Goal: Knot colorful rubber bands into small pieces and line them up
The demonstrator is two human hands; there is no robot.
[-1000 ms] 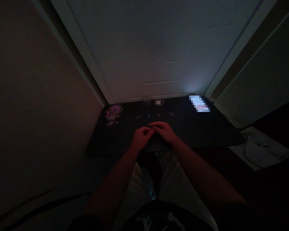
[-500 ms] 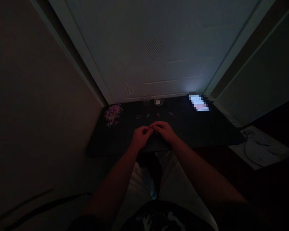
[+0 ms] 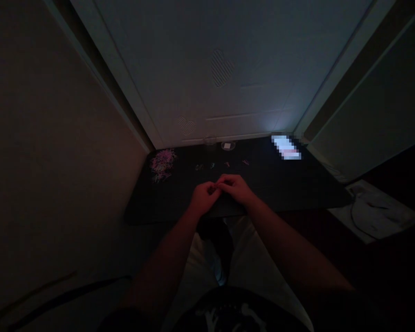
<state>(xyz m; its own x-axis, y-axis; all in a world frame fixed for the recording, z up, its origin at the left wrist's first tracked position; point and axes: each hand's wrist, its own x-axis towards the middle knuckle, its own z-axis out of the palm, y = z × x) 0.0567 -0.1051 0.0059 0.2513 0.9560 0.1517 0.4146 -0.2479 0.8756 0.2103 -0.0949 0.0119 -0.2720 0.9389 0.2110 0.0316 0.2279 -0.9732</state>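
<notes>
My left hand (image 3: 204, 196) and my right hand (image 3: 235, 186) meet fingertip to fingertip over the front middle of a dark table (image 3: 280, 189). Both are closed in a pinch; whatever sits between the fingers is too small and dim to make out. Just beyond them lies a loose row of small coloured pieces: a pair at the left (image 3: 199, 167), a bluish piece (image 3: 212, 165), a pinkish piece (image 3: 227, 164) and another pinkish piece (image 3: 245, 162). A heap of many thin pink and multicoloured pieces (image 3: 163, 162) covers the table's far left corner.
At the back edge stand a clear round container (image 3: 210, 140) and a shallow round dish (image 3: 233, 146) holding a white square (image 3: 227, 145). A glowing, pixelated screen (image 3: 286, 147) lies back right. A white panelled door (image 3: 193, 69) rises behind the table. The light is very dim.
Both hands stay together in nearly the same spot. Their fingers have shifted slightly, with the thumbs drawn closer. The pieces on the table have not visibly moved.
</notes>
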